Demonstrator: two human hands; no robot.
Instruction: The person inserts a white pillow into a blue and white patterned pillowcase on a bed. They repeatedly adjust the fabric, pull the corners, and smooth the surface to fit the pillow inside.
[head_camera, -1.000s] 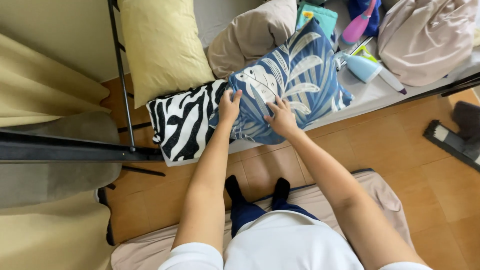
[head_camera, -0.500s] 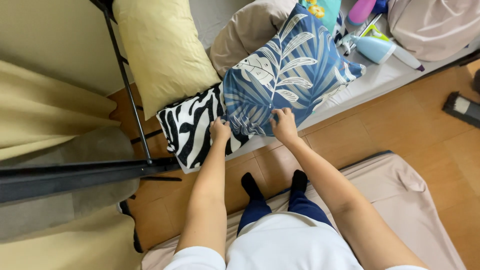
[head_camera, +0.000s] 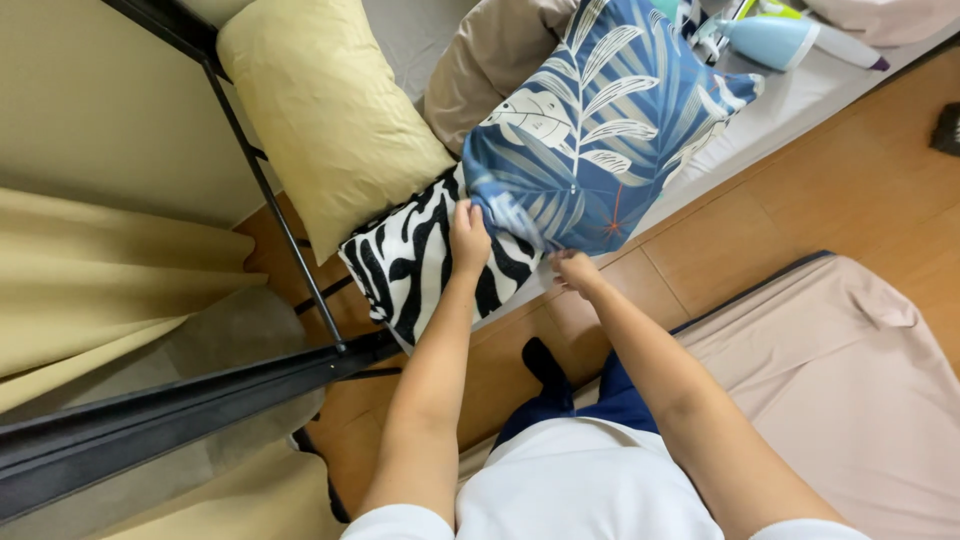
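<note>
Both my left hand (head_camera: 468, 232) and right hand (head_camera: 572, 270) are closed on the blue leaf-print pillow's (head_camera: 600, 130) lower edge, above the white bed (head_camera: 790, 105), beside the wooden floor (head_camera: 800, 210).

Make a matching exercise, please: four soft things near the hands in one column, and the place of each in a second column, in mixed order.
Things:
1. blue cushion with white leaf print
2. black-and-white zebra-striped cushion
3. plain pale yellow pillow
4. plain grey-brown pillow

Places:
A. beside the black metal bed frame, at the left of the row
B. behind the blue cushion, mostly hidden
C. gripped at its lower edge by the left hand and right hand
D. partly under the blue cushion, at the mattress edge

Pairs: 1-C, 2-D, 3-A, 4-B
</note>
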